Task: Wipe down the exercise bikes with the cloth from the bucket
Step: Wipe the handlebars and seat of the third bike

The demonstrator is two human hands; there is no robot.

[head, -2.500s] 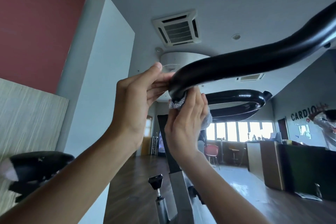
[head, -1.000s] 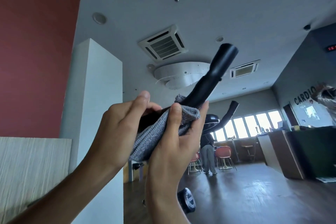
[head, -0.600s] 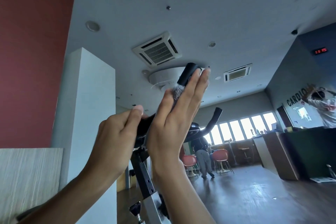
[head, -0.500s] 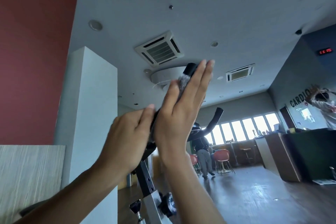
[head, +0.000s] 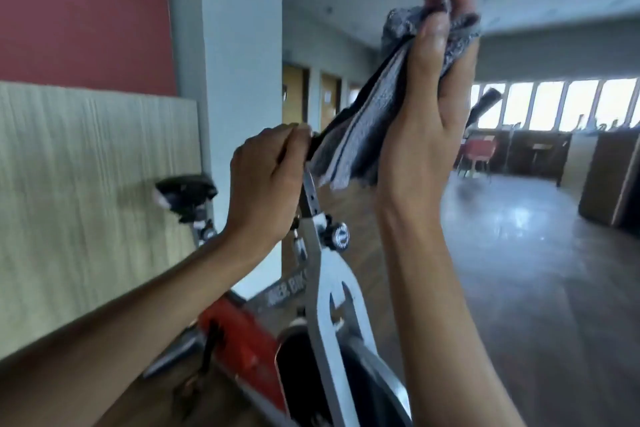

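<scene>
An exercise bike (head: 325, 291) with a silver and red frame stands right in front of me. Its black saddle (head: 185, 188) is at the left. My right hand (head: 426, 107) presses a grey cloth (head: 360, 135) around the raised black handlebar, thumb over the cloth, fingers stretched upward. The cloth hides almost all of that bar. My left hand (head: 266, 184) grips the lower end of the same bar, just left of the cloth. The other handlebar tip (head: 483, 107) sticks out behind my right hand.
A pale wood panel (head: 86, 184) and a red wall are at the left, with a white pillar (head: 242, 45) behind the bike. Wooden floor (head: 536, 270) stretches to the right toward red chairs (head: 479, 149), counters and bright windows.
The view has dropped from the ceiling down to the bike's frame. My right hand has slid the cloth up to the bar's tip, now covering it. My left hand still holds the bar.
</scene>
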